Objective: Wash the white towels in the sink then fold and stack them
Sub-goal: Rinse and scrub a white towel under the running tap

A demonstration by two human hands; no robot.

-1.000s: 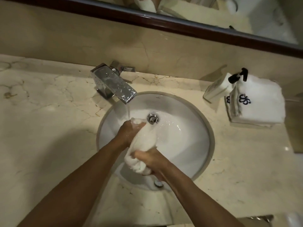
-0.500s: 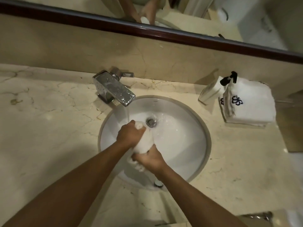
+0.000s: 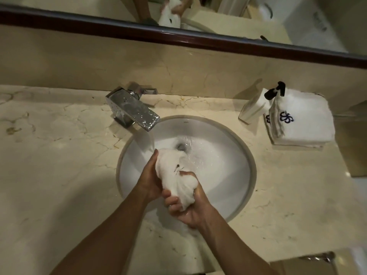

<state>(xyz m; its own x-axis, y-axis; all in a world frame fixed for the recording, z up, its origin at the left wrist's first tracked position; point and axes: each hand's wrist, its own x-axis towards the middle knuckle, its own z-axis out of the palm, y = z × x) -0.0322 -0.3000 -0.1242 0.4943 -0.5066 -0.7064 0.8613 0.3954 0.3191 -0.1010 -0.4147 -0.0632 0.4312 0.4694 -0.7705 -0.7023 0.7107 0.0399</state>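
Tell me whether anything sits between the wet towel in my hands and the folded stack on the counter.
The soap dispenser stands at the stack's near left edge, touching or almost touching it. Otherwise only bare counter lies between the wet towel and the stack.

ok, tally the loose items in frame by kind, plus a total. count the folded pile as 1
Wet towel in both hands, over the sink: 1
Folded towel stack on the counter: 1
Soap dispenser: 1
Total: 3

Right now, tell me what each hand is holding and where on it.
Both grip one wet white towel over the sink: left hand on its upper bunch, right hand squeezing its lower end.
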